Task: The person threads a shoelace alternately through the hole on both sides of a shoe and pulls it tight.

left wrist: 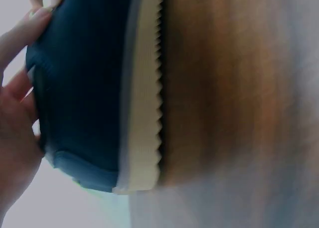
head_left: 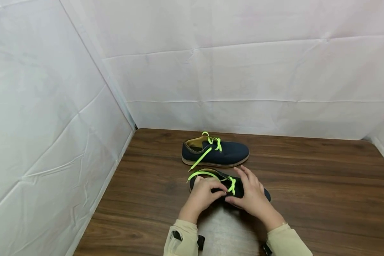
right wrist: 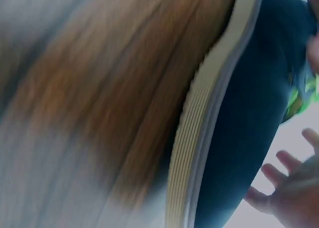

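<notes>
A dark navy shoe (head_left: pixel 267 195) with neon yellow-green laces stands on the wooden table under both hands, toe to the right. My left hand (head_left: pixel 202 193) is over its opening, thumb and index fingertip pinched together at the shoelace (head_left: pixel 232 185) by the eyelets. What lies between those fingertips is mostly hidden. In the left wrist view, the left hand (left wrist: pixel 17 118) is against the shoe's collar. Over the front of the shoe, my right hand (head_left: pixel 254 195) has its fingers spread and apart. The right wrist view shows the right hand (right wrist: pixel 294 188) above the shoe's side (right wrist: pixel 239 133).
A matching navy shoe (head_left: pixel 232 153) with the same laces stands just behind, its toe also to the right. One of its lace ends trails onto the wooden table (head_left: pixel 316 181). White cloth walls (head_left: pixel 249 74) enclose the table at the back and left.
</notes>
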### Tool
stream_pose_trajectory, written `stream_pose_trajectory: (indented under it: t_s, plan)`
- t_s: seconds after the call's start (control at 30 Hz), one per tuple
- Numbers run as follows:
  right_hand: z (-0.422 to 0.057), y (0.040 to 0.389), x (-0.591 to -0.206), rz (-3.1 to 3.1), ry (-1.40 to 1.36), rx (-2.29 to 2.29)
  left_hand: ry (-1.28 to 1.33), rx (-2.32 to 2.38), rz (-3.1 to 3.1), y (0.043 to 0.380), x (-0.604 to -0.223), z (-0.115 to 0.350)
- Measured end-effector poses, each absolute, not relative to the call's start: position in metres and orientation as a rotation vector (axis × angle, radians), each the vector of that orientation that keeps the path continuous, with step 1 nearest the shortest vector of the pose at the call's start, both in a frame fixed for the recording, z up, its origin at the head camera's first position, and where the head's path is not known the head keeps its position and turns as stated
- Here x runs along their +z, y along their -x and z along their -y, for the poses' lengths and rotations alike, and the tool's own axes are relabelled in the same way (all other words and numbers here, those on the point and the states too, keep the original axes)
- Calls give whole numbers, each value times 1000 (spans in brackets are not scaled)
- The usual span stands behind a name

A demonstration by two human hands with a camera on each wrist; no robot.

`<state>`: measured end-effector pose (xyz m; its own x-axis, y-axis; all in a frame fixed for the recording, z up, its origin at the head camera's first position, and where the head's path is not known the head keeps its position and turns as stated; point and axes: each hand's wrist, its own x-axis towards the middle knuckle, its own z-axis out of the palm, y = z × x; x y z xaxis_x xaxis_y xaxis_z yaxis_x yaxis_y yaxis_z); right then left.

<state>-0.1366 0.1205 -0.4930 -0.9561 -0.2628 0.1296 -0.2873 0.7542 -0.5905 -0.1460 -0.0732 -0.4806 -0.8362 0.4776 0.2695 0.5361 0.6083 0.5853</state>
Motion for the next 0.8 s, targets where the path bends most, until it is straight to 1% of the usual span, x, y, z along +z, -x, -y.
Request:
stream_pose_trajectory:
  t_s: [0.13, 0.27, 0.37, 0.47, 0.67, 0.73, 0.8]
  plan:
    - [-129, 141, -501, 3059, -490, 933, 866, -1118, 2580, 142, -483, 79]
    - [-134, 143, -508, 3109, -486, 896, 890, -1525, 2467, 134, -473, 92]
    - [-135, 143, -508, 3093, -488, 907, 850, -1830, 2390, 127, -464, 106]
    - [-135, 143, -507, 3088, -491, 907, 829, -2003, 2246, 121, -456, 123]
    - [-135, 143, -504, 3095, -488, 904, 958, -2220, 1833, 117, -447, 155]
    - [-136, 144, -503, 3097, -486, 901, 928, -2246, 1860, 116, -447, 162]
    - [-137, 144, -503, 3096, -484, 899, 838, -2216, 2044, 117, -450, 167]
